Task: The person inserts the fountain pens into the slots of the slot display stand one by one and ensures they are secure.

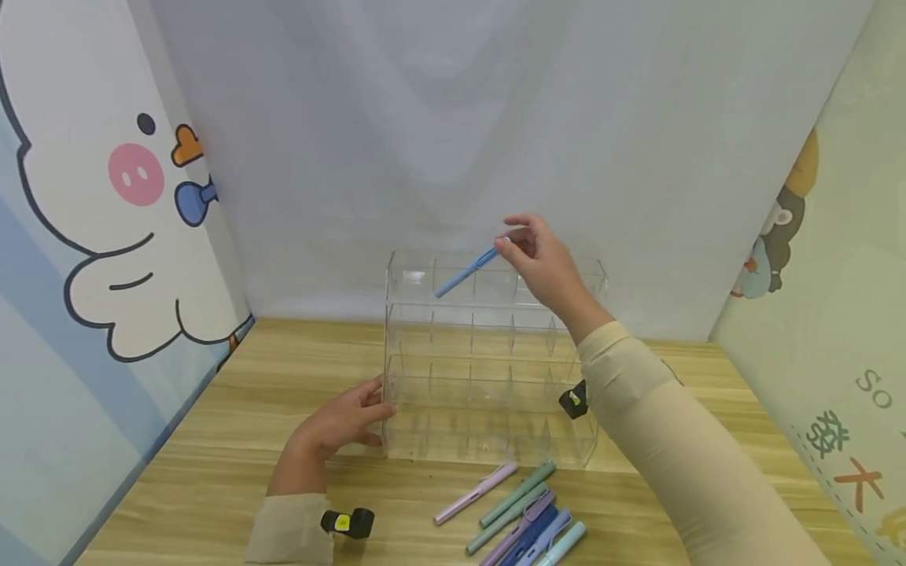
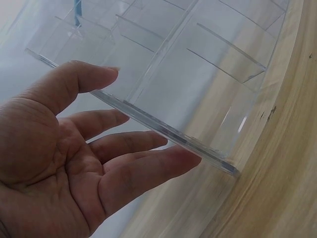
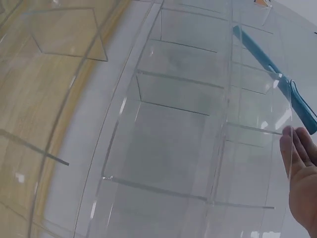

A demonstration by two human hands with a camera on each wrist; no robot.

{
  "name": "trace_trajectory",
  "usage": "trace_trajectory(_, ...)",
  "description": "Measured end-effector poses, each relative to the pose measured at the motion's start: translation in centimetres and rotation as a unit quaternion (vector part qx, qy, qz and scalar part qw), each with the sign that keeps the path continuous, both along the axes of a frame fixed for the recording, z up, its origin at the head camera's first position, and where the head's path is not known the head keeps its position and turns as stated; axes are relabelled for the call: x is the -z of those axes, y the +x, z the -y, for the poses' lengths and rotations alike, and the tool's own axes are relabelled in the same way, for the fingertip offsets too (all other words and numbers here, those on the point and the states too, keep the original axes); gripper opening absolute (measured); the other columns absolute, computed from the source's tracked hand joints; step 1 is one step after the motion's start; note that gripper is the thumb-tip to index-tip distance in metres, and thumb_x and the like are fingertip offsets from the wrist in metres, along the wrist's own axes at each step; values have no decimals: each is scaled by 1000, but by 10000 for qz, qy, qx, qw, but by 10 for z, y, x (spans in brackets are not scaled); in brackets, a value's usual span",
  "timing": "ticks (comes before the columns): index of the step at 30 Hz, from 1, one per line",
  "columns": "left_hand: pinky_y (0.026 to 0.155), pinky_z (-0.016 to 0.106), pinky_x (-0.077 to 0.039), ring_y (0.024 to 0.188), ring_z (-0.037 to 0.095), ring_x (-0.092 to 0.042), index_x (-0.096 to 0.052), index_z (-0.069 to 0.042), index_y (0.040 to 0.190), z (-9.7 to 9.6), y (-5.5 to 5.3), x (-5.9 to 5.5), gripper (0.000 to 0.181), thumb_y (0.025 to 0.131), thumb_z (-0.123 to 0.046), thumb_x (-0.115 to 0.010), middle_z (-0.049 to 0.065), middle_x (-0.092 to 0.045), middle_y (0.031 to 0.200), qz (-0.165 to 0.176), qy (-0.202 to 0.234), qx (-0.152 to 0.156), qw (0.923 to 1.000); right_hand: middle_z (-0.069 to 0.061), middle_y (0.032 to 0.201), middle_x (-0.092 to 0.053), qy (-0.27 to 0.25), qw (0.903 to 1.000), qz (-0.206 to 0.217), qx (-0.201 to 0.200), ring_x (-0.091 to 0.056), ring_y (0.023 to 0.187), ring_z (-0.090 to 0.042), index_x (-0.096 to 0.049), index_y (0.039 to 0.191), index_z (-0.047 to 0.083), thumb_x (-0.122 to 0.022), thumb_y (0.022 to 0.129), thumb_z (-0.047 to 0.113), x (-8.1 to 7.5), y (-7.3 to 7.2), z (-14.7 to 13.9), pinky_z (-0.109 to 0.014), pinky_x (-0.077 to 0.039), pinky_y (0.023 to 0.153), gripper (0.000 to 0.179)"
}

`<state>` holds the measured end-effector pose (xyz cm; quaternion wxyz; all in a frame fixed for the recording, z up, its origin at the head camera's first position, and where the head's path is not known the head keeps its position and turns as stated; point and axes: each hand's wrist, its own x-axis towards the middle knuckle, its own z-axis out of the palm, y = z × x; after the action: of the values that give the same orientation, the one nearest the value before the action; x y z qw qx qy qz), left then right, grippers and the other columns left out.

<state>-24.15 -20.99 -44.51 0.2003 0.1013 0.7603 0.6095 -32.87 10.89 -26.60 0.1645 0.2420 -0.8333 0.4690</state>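
Note:
A blue pen [image 1: 463,275] is pinched between the thumb and fingers of my right hand [image 1: 541,263], its free end slanting down to the left over the top row of a clear acrylic rack [image 1: 491,369]. Through the rack's panels, the right wrist view shows that same pen [image 3: 265,59]; only part of the right hand [image 3: 304,183] appears there. At the rack's left side, my left hand [image 1: 343,420] touches the side panel with relaxed fingers. Its thumb lies over the panel's edge in the left wrist view, fingertips [image 2: 181,156] against the outside.
In front of the rack lie several loose pens: a pale pink pen [image 1: 476,494], green ones [image 1: 518,493], a purple one [image 1: 520,528], blue ones and a light aqua one [image 1: 564,544]. The wooden table [image 1: 318,354] meets a grey-white backdrop [image 1: 318,196] behind the rack.

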Motion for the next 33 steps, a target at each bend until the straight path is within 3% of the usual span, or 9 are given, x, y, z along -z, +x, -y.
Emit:
trace_trajectory(6, 91, 49, -56, 133, 40, -45, -19, -21, 159, -4, 1, 4, 74, 98, -29, -61, 20, -40, 152, 55, -14, 15, 10000, -9, 129, -59, -580, 9937, -943, -174, -57, 122, -20, -41, 140, 10, -58, 100, 18, -4, 23, -28, -31, -47, 104, 44)
trace_trajectory(12, 91, 49, -56, 132, 38, -47, -20, -24, 158, -1, -1, 4, 73, 98, -30, -61, 19, -41, 151, 60, -22, 1, 10000, -9, 131, -58, -211, 9919, -1184, -408, -57, 121, -18, -40, 143, 12, -57, 99, 9, -5, 58, -58, -20, -46, 100, 48)
trace_trajectory(19, 90, 48, -56, 131, 37, -49, -19, -26, 158, 2, -1, 5, 72, 99, -30, -60, 18, -40, 153, 107, -61, 29, 9999, -9, 134, -57, 165, 9905, -1273, -502, -57, 121, -10, -43, 144, 11, -59, 95, -1, 28, 93, -80, -20, -47, 100, 53)
trace_trajectory(26, 92, 48, -56, 135, 39, -44, -18, -23, 159, 3, -2, 6, 72, 100, -28, -59, 19, -36, 154, 99, -46, 42, 9999, -7, 136, -57, 257, 9898, -1330, -450, -56, 123, -12, -44, 144, 6, -63, 89, -8, 67, 119, -92, -21, -48, 100, 59)
trace_trajectory(33, 92, 47, -56, 138, 41, -39, -12, -17, 160, 5, -5, 3, 77, 100, -29, -59, 23, -29, 157, 31, -77, 141, 9999, -7, 137, -57, 639, 9880, -1242, -662, -58, 122, -16, -47, 143, 4, -67, 87, -6, 93, 144, -102, -21, -51, 95, 60)
